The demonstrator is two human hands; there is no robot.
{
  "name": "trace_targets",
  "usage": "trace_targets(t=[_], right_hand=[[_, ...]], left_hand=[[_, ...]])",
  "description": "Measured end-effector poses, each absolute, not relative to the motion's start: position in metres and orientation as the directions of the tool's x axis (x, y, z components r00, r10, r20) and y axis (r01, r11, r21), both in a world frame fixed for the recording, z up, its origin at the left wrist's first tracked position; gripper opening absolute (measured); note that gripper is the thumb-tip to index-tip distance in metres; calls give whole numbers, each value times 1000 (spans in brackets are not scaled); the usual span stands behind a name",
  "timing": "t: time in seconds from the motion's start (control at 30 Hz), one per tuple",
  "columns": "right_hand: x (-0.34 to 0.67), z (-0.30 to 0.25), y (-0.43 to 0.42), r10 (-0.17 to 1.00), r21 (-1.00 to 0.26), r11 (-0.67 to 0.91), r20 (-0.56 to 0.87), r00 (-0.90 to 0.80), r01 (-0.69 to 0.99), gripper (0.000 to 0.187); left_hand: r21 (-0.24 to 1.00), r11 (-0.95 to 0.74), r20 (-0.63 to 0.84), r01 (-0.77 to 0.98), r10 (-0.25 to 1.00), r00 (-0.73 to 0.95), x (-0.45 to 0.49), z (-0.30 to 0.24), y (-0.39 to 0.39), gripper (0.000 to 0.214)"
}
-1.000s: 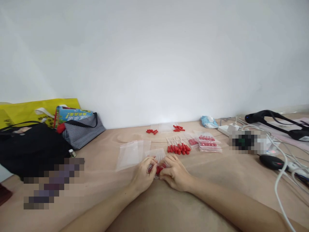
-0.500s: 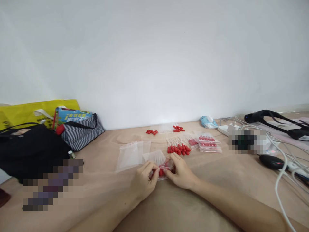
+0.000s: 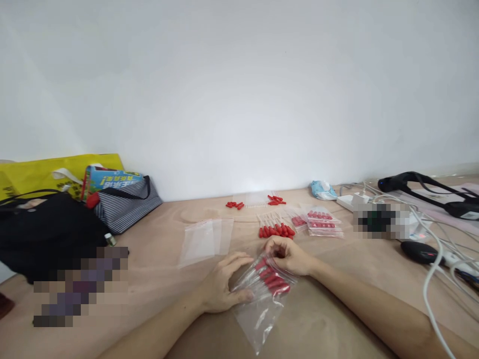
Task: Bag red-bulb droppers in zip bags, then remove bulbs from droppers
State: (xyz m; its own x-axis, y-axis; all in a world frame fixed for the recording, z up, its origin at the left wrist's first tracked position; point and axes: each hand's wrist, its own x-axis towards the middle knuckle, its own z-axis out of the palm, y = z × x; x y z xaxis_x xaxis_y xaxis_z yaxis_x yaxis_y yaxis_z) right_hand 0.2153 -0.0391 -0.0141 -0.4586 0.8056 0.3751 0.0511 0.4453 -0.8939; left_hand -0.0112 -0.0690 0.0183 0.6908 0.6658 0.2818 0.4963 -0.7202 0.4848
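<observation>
“While the bag [image 3: 258, 319] sits between the left hand [image 3: 224, 286] and the right hand [image 3: 294, 257], what matters in handling it?”

“A light touch, I think. The film looks thin and slippery, so I would steady it with one hand and let the other do the fine work along the edge, without pressing on the sticks [image 3: 276, 279] inside.”

“How are the fingers set?”

“On the right, they curl in at the bag's upper edge and seem to pinch it. On the left, they are spread away from the thumb, which lies on the bag's left side; whether they grip anything beneath, I cannot tell.”

“And where exactly is it?”

“Over the near part of the bench [image 3: 149, 259], nearer the camera than the loose sticks [image 3: 277, 230]. I can't say whether it rests on the surface.”

“How does it look?”

“Clear, creased and shiny, with one corner pointing toward the camera. Red heads lie side by side in a slanting row, pale stems faint through the film. I'd leave that row undisturbed, since crossed heads would probably make it lumpy.”

“Anything alike nearby?”

“Filled bags [image 3: 324, 224] overlap beyond the right hand, and flat bags [image 3: 205, 237] lie beyond the left.”
</observation>
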Motion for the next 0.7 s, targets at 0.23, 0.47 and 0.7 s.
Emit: trace_targets(t=[0.23,0.47,0.7], right_hand=[[209,-23,-43,911,-881,389,324,-257,269,16],[218,-12,-42,912,-921,257,131,-388,293,30],[215,-7,-41,870,-890,325,149,-471,319,31]], left_hand=[[507,-662,250,552,726,641,-8,22,-75,46],[533,-581,253,615,803,539,-10,17,-67,36],[611,-516,215,600,838,502,-12,14,-62,40]])
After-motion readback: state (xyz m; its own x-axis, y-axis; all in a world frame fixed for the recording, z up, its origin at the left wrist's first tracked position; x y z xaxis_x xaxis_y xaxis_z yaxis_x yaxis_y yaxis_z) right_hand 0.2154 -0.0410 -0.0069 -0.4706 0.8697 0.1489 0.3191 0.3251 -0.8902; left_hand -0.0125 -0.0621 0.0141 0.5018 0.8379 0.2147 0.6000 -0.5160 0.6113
